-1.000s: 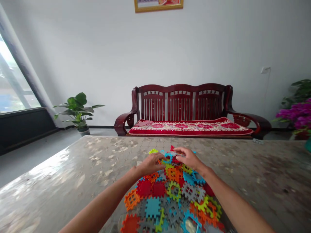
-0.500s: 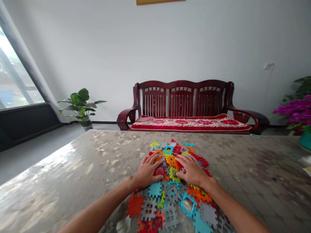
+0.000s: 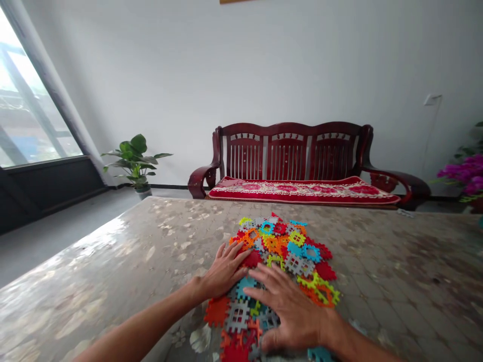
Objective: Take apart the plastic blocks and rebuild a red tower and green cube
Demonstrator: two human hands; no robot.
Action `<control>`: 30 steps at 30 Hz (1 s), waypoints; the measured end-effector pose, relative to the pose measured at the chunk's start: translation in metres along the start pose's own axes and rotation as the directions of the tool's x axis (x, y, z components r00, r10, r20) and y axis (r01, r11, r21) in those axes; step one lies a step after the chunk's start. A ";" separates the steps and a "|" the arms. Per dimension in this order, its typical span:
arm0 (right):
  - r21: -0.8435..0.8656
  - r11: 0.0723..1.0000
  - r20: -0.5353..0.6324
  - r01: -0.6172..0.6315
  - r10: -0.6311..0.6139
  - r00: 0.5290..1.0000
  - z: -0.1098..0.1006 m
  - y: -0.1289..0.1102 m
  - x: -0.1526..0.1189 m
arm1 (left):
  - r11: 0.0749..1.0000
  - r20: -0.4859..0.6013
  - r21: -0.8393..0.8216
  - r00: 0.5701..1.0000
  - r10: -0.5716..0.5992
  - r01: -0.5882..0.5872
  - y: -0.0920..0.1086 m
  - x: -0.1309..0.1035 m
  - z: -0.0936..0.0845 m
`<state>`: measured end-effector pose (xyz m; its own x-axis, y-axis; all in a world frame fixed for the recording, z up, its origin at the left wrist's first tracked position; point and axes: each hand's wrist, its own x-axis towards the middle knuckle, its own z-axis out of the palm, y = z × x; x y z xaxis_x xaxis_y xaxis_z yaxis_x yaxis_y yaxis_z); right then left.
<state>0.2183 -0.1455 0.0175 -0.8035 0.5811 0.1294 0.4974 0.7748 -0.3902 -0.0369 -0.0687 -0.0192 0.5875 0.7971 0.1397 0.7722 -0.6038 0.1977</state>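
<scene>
1. interlocking plastic tiles (image 3: 294, 250) lay in a long, loose heap down the middle of the floral-patterned tabletop (image 3: 181, 236), many overlapping, in red, orange, lime, grey and blue.
2. the left hand (image 3: 225, 274) was palm down at the heap's left side, its fingers spread apart and clamped on nothing, the tips reaching over the edge of a plain red tile (image 3: 253, 258).
3. the right hand (image 3: 289, 304) – a little blurred – spread over the near part of the heap, fingers and thumb well apart, with no tile gripped; whether its palm touched the tiles below, i could not tell.
4. between the two hands sat a plain light-blue tile (image 3: 246, 289); nearer the camera were a grey window-shaped tile (image 3: 237, 315) and, just to its left, a plain orange-red tile (image 3: 218, 311).
5. beyond the table stood a dark-red wooden bench (image 3: 287, 156) with a red floral seat cover (image 3: 287, 189) – a potted green plant (image 3: 134, 156) off to its left, magenta flowers (image 3: 466, 173) to its right.
</scene>
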 end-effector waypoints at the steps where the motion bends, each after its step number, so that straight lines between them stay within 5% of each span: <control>1: 0.020 0.999 0.019 0.036 -0.036 0.999 0.006 -0.005 0.001 | 1.000 -0.010 -0.017 1.000 -0.018 0.018 -0.001 0.000 0.001; 5: 0.050 0.994 0.057 0.093 -0.095 0.994 0.025 -0.012 0.005 | 0.992 -0.038 -0.086 0.995 -0.091 0.087 -0.010 0.001 -0.001; 12: 0.031 0.986 -0.011 -0.162 0.163 0.987 0.024 -0.001 0.023 | 0.974 -0.051 -0.183 0.988 -0.146 0.134 -0.025 -0.014 -0.016; 17: 0.010 0.956 -0.126 -0.294 0.293 0.948 0.020 0.011 0.036 | 0.952 -0.055 -0.305 0.998 0.014 -0.030 -0.012 -0.043 -0.039; 21: 0.031 0.955 -0.130 -0.296 0.298 0.946 0.018 0.015 0.031 | 0.950 0.103 -0.270 0.976 0.192 -0.158 0.015 -0.070 -0.054; 25: 0.028 0.982 -0.037 -0.186 0.187 0.982 0.022 0.015 0.024 | 0.948 0.179 -0.240 0.950 0.257 -0.211 0.030 -0.081 -0.051; 30: -0.007 0.978 -0.083 -0.207 0.206 0.975 0.026 0.012 0.032 | 0.971 0.222 -0.214 0.962 0.158 -0.110 0.021 -0.076 -0.034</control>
<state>0.1900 -0.1239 -0.0069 -0.6539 0.7468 0.1214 0.6553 0.6392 -0.4025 -0.0737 -0.1422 0.0071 0.7409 0.6698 -0.0495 0.6332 -0.6720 0.3840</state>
